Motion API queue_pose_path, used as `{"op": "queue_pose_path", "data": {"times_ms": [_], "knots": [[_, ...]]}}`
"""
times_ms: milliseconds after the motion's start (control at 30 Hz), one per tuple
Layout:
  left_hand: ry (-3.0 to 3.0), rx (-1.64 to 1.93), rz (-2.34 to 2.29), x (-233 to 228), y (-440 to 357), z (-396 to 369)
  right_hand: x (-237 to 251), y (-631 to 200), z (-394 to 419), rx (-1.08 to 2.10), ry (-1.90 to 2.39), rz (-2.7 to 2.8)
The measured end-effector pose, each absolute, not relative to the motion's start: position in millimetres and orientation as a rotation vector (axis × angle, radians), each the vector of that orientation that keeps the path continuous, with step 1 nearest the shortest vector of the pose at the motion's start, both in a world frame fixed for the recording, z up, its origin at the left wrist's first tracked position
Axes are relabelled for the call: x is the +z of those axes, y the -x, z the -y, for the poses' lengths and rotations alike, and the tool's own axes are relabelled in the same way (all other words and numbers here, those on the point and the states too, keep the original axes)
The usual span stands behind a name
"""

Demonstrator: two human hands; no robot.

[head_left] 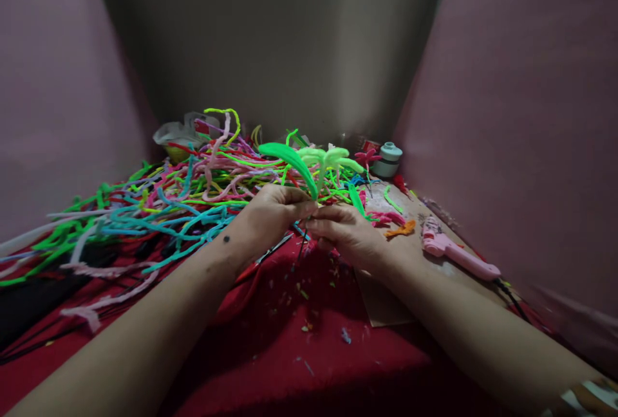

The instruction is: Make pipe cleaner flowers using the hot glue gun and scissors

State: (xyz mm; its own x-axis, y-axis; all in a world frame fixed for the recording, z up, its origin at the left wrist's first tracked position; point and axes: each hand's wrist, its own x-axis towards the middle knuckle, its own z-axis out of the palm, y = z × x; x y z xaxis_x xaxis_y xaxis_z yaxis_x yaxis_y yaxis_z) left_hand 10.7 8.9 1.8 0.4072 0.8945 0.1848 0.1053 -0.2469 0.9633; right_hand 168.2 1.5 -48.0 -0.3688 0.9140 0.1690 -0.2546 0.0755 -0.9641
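Across the left half of the frame sprawls a pile of pipe cleaners (159,198). At center, the left hand (270,214) and right hand (345,233) pinch 1 green pipe-cleaner plant (313,163) at its stem base (leaves fanned upward); binding seems underway, needing a tighter twist.

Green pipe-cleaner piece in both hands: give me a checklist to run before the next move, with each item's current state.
1. Left hand pinches the green leaf piece at its base: ok.
2. Right hand meets it at the same spot: ok.
3. Leaves upright, apart from the pipe-cleaner pile: ok.
4. Thin dark stem below the fingers, joined to the piece: cannot tell.
5. Pink glue gun lying apart from the right hand: ok.
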Motion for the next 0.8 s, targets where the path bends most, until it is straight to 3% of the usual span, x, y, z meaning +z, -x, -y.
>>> {"op": "queue_pose_path", "data": {"times_ms": [267,800], "knots": [[-1.536,0.981,-0.703,-7.5,-10.3,-16.3,-45.6,-165.8,-2.7,1.515,0.68,1.246],[-1.581,0.98,-0.899,-8.4,-12.4,-14.1,-48.9,-166.1,-2.2,1.471,0.784,1.293]]}}
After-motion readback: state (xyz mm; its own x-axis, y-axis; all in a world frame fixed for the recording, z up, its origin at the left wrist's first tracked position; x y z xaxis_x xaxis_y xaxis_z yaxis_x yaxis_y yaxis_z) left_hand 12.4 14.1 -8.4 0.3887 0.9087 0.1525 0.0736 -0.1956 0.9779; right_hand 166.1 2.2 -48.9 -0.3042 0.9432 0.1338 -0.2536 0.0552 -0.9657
